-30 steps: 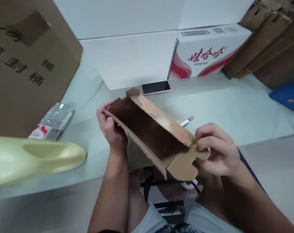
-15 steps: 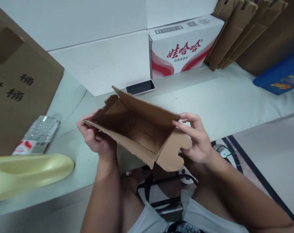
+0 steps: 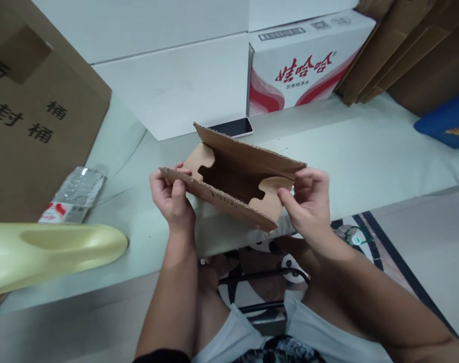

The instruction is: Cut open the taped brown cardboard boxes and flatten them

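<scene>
Cardboard box (image 3: 237, 176) | open-topped | 2 notched flaps (image 3: 274, 190) leaning inward | fingers (image 3: 179, 191) gripping ends

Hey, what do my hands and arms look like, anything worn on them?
Your left hand and right hand are gloveless, with no watch or bracelet visible. A black sleeve edge shows at the left arm.

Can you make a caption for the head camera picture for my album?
Left hand and right hand hold an open cardboard box by its ends, two notched flaps leaning inward.
</scene>
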Motion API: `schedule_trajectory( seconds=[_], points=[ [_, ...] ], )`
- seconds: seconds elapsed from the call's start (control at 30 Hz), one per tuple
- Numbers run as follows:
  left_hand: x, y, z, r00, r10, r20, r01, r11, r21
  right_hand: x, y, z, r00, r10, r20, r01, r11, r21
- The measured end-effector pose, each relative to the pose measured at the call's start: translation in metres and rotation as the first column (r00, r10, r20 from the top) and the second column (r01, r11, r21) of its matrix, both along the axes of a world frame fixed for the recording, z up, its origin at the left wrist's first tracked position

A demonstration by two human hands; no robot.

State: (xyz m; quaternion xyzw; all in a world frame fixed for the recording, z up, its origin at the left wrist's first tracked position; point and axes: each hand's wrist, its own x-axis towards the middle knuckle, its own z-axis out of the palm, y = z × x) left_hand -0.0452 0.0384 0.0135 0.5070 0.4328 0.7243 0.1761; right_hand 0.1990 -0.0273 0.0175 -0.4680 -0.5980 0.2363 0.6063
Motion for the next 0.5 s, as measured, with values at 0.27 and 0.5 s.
schedule_trajectory(
  seconds=[0.27,0.5],
  points=[
    [-0.014,-0.002,-0.004,0.932,0.033,-0.362,-0.033,0.999,0.005,0.005,-0.003,0.005,0.944,0.199,0.265,-0.233,0.967,0.106],
    [-0.022,-0.003,0.007,0.794,-0.098,-0.600,0.111,0.994,-0.016,0.002,-0.005,0.017,0.963,0.112,0.246,-0.152,0.977,0.151]
  ],
)
